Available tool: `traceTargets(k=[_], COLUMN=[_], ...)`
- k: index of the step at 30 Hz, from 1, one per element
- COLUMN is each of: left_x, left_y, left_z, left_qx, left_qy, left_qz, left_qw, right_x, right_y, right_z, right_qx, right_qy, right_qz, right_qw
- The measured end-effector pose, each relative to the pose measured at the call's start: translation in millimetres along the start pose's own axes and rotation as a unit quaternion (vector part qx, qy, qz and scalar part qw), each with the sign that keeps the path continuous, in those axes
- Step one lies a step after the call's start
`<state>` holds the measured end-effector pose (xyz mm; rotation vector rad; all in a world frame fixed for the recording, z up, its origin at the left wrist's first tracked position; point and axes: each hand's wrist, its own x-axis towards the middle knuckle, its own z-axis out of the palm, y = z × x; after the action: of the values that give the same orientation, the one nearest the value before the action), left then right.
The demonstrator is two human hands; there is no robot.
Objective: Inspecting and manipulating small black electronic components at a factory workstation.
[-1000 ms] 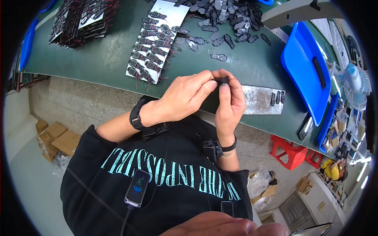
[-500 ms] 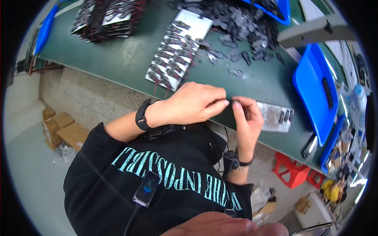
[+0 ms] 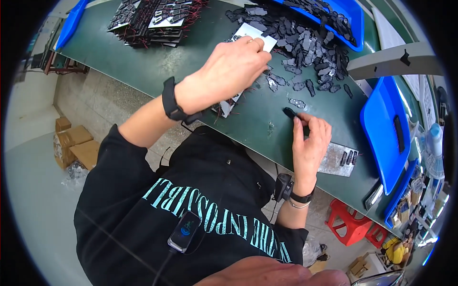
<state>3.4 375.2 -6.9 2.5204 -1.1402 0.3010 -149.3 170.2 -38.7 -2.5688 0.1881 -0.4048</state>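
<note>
My right hand (image 3: pixel 311 143) pinches a small dark oblong piece (image 3: pixel 289 113) between thumb and fingers, just above the green table. My left hand (image 3: pixel 234 66) reaches over a white board (image 3: pixel 257 35) set with small black parts and red wires, covering most of it. Its fingers are curled together at the board's right side; whether they hold anything is hidden. To the right of that hand lie loose black flat pieces (image 3: pixel 305 45) in a spread heap. A single shiny piece (image 3: pixel 296 103) rests near the dark one.
Beside my right wrist, a metal plate (image 3: pixel 329 164) bears several small black parts. A blue tray (image 3: pixel 372 119) stands at the right, and another blue tray (image 3: pixel 358 35) with black pieces at the back. Stacked boards (image 3: pixel 157 35) sit far left. A red stool (image 3: pixel 346 224) stands below.
My hands were close together over the table's near edge. The left has moved away and up over the white board; the right now shows a dark piece in its fingertips.
</note>
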Motion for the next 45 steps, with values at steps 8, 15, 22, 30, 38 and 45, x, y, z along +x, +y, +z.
traceTargets(k=[8, 15, 22, 30, 38, 45], left_x=[3.1, -13.6, -25.2, -31.7, -35.9, -32.0], left_y=[-14.7, 35.5, 46.6, 50.0, 50.9, 53.8], left_z=[12.7, -7.0, 1.5, 8.2, 16.7, 9.6], left_qx=[-0.029, -0.369, -0.461, -0.433, -0.491, -0.473], left_qy=[-0.011, -0.107, -0.168, -0.159, -0.120, -0.134], left_qz=[0.056, -0.130, -0.181, -0.191, -0.186, -0.208], left_qw=[0.998, 0.914, 0.852, 0.867, 0.843, 0.846], right_x=[9.3, 23.5, 22.7, 19.7, 18.9, 17.6], right_y=[-6.8, -17.5, -14.7, -17.4, -18.0, -18.6], right_z=[1.3, 17.8, 16.6, 18.0, 18.6, 18.1], right_qx=[0.069, 0.226, 0.200, 0.200, 0.205, 0.267], right_qy=[0.087, 0.100, 0.047, 0.023, 0.022, -0.003], right_qz=[-0.016, -0.073, -0.052, -0.039, -0.023, 0.008], right_qw=[0.994, 0.966, 0.977, 0.979, 0.978, 0.964])
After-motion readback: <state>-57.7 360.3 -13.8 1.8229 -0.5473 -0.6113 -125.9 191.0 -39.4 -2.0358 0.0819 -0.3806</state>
